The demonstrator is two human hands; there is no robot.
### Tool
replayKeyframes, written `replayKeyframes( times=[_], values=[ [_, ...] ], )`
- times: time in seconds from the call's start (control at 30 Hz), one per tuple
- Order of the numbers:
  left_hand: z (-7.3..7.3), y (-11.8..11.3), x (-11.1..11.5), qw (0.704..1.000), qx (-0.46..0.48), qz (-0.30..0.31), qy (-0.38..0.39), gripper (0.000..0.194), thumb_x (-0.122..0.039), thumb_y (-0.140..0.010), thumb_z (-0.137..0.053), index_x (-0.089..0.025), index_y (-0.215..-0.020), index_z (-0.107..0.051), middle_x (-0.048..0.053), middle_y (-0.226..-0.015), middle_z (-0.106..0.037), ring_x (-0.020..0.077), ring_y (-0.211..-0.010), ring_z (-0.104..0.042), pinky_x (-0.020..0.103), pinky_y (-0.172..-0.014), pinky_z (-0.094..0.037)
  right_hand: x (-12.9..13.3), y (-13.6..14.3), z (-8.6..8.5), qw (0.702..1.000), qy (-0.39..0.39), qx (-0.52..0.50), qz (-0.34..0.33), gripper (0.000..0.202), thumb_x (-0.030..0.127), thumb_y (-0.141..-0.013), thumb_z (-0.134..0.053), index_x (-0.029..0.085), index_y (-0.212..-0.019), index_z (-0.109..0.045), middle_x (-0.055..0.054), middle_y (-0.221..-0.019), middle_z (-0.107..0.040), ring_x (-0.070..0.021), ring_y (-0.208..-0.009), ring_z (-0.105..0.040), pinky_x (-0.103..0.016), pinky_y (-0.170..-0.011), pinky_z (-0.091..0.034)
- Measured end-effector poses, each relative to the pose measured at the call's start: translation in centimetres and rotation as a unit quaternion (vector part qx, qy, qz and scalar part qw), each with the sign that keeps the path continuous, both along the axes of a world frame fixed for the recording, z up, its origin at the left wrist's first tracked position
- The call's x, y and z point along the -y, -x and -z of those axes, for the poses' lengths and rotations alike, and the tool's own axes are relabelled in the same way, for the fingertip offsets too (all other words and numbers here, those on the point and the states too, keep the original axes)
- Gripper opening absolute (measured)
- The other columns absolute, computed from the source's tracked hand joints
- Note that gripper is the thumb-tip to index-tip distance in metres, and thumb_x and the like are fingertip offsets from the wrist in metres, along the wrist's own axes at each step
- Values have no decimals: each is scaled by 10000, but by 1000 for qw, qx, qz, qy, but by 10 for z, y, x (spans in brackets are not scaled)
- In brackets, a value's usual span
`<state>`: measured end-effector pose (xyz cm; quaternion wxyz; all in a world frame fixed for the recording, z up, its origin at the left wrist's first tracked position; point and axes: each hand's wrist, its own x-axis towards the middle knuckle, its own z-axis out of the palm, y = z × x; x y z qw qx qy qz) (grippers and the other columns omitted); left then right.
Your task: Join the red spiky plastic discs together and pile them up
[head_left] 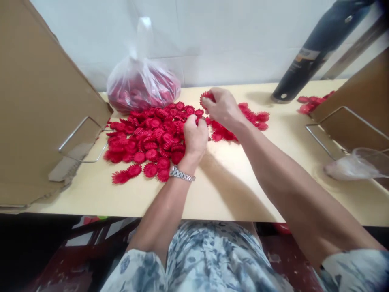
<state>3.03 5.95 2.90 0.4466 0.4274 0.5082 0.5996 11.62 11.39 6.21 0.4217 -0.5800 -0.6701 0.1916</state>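
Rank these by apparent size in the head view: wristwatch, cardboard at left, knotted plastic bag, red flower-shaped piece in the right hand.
1. Cardboard at left
2. Knotted plastic bag
3. Wristwatch and red flower-shaped piece, unranked: the piece is partly hidden.

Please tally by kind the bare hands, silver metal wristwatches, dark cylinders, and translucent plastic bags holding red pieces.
Bare hands (left hand, right hand): 2
Silver metal wristwatch: 1
Dark cylinder: 1
Translucent plastic bag holding red pieces: 1
Total: 5
Loose red flower-shaped pieces overlap too much to count.
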Motion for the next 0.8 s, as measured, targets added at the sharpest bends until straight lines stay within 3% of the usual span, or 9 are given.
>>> replayKeyframes(
  times=[0.1,0.17,0.33,0.57,0.7,0.8],
  values=[
    [3,11,6,994,69,73,33,160,-79,-637,-493,-201,-682,-398,-70,-542,-462,66,-412,-457,199,-463,-401,23,-10,-7,993,103,12,-52,133,130,-757,-523,165,-631,-500,33,-520,-445,-91,-499,-431,-222,-475,-339],
    [5,19,11,989,99,86,69,194,-58,-591,-469,-200,-711,-418,-76,-525,-475,71,-368,-457,205,-432,-410,37,-19,-3,982,168,3,-86,132,157,-748,-550,165,-624,-508,46,-486,-432,-74,-431,-392,-210,-416,-280],
    [5,30,22,984,83,121,97,159,-89,-576,-480,-168,-710,-517,-57,-549,-496,61,-342,-420,213,-366,-405,60,-36,21,972,196,-51,-115,219,286,-721,-614,159,-572,-515,52,-492,-428,-56,-437,-341,-207,-412,-248],
    [13,23,32,974,38,205,86,53,-219,-689,-557,-171,-705,-540,-62,-534,-475,41,-355,-370,170,-323,-332,81,-43,40,979,138,-44,-143,284,392,-754,-594,180,-608,-475,51,-541,-386,-81,-504,-332,-215,-444,-246],
    [16,21,35,963,44,248,91,158,-299,-718,-594,-165,-667,-527,-58,-539,-470,36,-360,-365,171,-328,-312,86,-43,42,991,39,51,-120,358,320,-767,-599,196,-566,-331,57,-540,-337,-82,-510,-313,-214,-459,-230],
    [16,21,36,961,49,251,104,163,-273,-662,-656,-161,-652,-538,-65,-525,-467,33,-355,-358,172,-331,-298,86,-43,46,988,-28,96,-120,338,266,-765,-603,195,-569,-336,42,-560,-386,-92,-526,-340,-223,-470,-229]
  ],
)
